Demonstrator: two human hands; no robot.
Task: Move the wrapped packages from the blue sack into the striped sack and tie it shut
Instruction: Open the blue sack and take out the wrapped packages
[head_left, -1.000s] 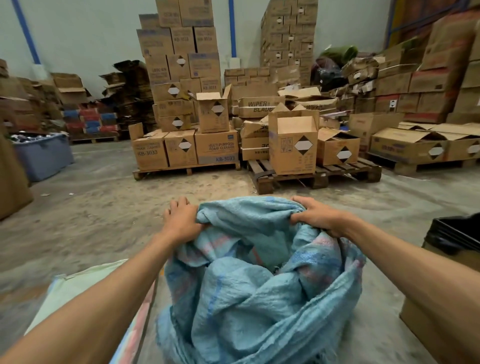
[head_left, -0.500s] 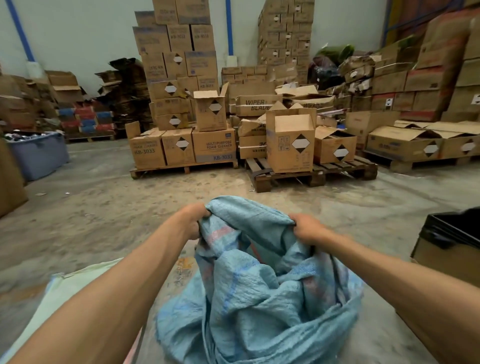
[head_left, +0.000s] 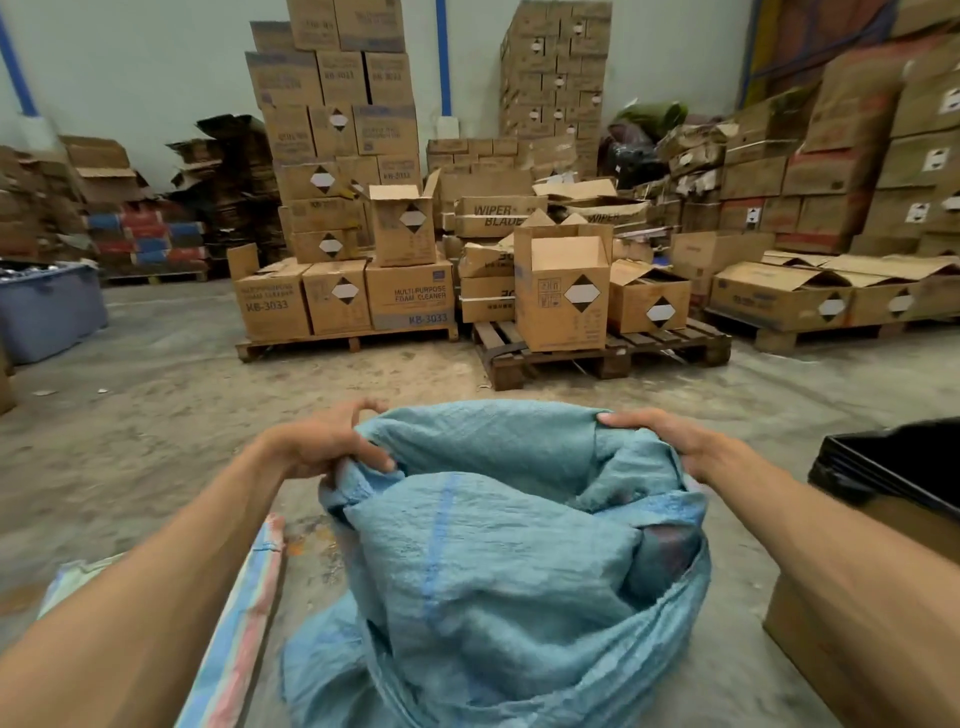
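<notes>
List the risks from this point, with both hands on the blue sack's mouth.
1. The crumpled blue woven sack has folds slumped across its opening, hiding the packages; reaching in blind may snag.
2. The left hand and right hand grip only the rim, so the soft fabric could slip free or collapse shut.
3. The flat striped woven sack lies partly under the left forearm, unopened; it may need spreading before any transfer.

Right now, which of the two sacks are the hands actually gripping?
The blue sack in the middle: the left hand and right hand grip its rim. The striped sack lies flat on the floor to its left, untouched.
</notes>
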